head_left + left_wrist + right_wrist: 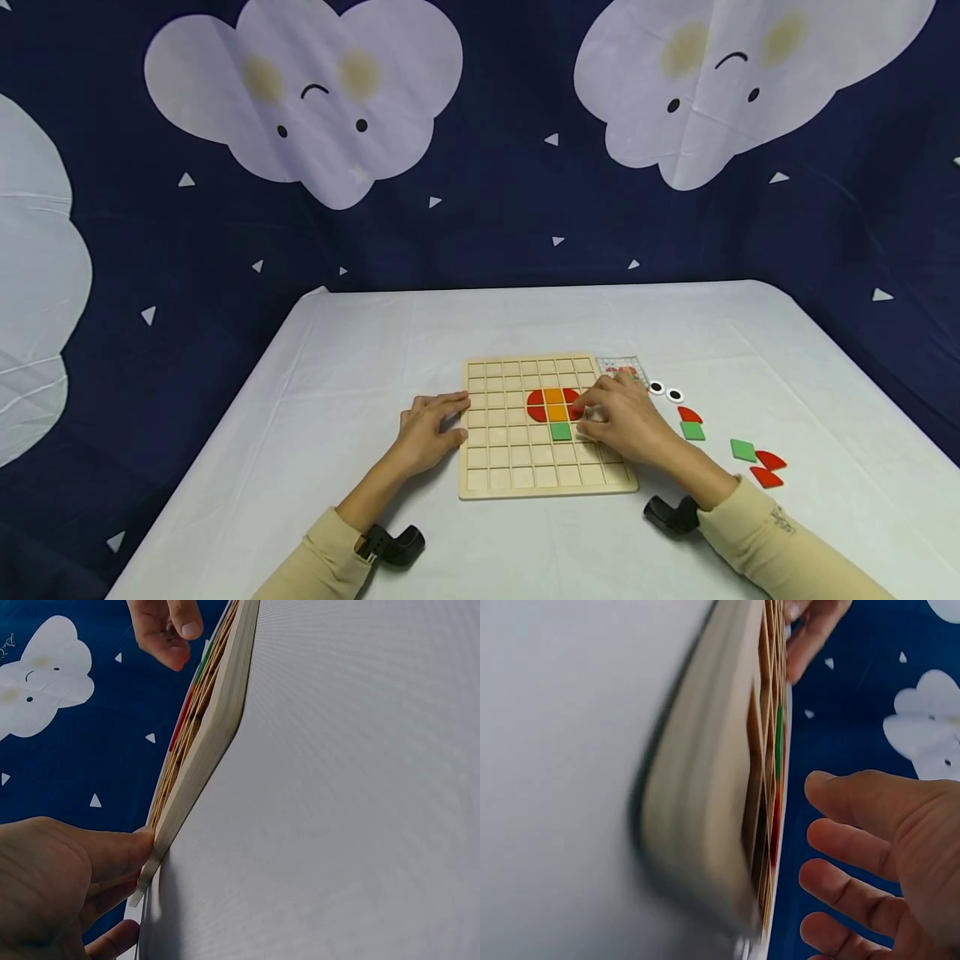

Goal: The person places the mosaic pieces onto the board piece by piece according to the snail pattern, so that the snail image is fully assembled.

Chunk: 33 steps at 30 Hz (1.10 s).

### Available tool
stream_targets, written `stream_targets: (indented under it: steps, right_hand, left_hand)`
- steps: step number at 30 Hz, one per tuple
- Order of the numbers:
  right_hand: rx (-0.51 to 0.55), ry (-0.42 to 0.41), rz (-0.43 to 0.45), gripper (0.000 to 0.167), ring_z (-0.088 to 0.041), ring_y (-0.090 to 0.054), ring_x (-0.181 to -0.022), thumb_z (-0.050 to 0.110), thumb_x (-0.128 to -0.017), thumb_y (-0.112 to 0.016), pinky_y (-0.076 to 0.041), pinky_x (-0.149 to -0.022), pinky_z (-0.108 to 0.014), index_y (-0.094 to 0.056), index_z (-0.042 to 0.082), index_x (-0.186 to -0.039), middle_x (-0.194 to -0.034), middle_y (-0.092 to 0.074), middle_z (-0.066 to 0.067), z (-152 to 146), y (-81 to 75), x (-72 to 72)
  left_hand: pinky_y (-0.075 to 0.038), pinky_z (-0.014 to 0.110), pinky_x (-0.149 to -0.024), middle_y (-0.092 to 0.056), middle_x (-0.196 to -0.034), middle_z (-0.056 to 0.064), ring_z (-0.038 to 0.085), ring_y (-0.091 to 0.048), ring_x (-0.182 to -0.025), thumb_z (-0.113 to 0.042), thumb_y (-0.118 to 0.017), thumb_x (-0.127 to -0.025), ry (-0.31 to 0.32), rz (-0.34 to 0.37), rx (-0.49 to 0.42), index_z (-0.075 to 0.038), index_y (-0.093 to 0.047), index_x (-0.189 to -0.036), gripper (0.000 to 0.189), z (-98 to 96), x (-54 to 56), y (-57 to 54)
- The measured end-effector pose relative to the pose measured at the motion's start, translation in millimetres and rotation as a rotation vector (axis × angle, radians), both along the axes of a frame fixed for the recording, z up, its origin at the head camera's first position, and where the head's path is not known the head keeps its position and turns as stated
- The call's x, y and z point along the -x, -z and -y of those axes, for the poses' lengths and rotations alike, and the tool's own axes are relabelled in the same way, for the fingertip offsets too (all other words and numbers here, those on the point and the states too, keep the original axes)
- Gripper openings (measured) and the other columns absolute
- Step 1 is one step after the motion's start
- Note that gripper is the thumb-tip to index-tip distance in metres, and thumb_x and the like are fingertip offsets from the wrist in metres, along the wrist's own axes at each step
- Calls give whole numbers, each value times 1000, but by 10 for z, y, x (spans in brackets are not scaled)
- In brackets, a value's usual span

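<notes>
A wooden grid board (510,467) lies on the white table. On it, two orange squares (555,405) stand in a column with red curved pieces (536,406) on either side and a green square (561,431) below. My left hand (426,433) touches the board's left edge with its thumb and fingertips, the fingers fairly straight. Over the board's right part hovers my right hand (626,421), its fingertips close to the right-hand red pieces. In the right wrist view the fingers (847,892) are spread and loosely bent, with nothing visible between them.
A printed pattern card (618,365) lies at the board's upper right, partly behind the right hand. Right of it are two white eye discs (666,392), loose green squares (743,450) and several red quarter-circles (767,477). A dark cloud-print curtain (495,242) hangs behind the table.
</notes>
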State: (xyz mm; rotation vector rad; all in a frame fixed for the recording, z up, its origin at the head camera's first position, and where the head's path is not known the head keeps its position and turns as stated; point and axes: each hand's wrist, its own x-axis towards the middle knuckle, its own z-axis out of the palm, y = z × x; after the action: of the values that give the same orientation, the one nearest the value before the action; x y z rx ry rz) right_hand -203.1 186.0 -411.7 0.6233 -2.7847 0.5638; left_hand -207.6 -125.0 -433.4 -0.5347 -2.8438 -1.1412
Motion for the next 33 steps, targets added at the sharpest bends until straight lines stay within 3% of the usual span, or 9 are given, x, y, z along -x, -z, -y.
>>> stream_targets:
  steps: [8,13,21,27,33]
  right_hand:
    - [11,112,18,23,-25,-47,-92,20,-76,-74,-28,-74,-36,-72,12,-97,-101,-66,-7,-411,-63,-26]
    - [16,169,2,23,-26,-47,-88,19,-76,-74,-27,-73,-36,-72,11,-98,-93,-65,-7,-740,-69,-54]
    - [-18,254,25,25,-32,-47,-92,19,-77,-72,-27,-74,-42,-71,8,-99,-94,-64,-13,-1179,-37,-150]
    - [-41,273,25,25,-35,-49,-90,18,-75,-72,-26,-72,-43,-71,8,-98,-93,-65,-14,-1389,2,-212]
    - [-43,295,79,26,-37,-48,-91,19,-75,-73,-26,-74,-44,-71,6,-98,-97,-65,-19,-1470,48,-214]
  left_hand:
    - [-23,46,-90,-52,-141,0,23,-42,-115,-14,-68,-83,-2,-3,-4,-9,-60,-127,45,-3,1,4]
    - [-23,46,-89,-52,-141,0,23,-42,-115,-14,-68,-84,-4,2,-7,-9,-60,-127,45,-7,-5,-3]
    - [-23,46,-90,-52,-141,0,23,-42,-116,-13,-68,-83,-4,-1,-12,-9,-60,-127,45,-8,-12,-10]
    - [-23,47,-90,-52,-141,1,24,-42,-116,-14,-68,-84,1,-1,-14,-8,-60,-128,45,-9,-17,-21]
    - [-23,46,-90,-52,-141,0,24,-43,-116,-14,-68,-84,-3,-4,-6,-8,-60,-127,45,-11,-14,-16]
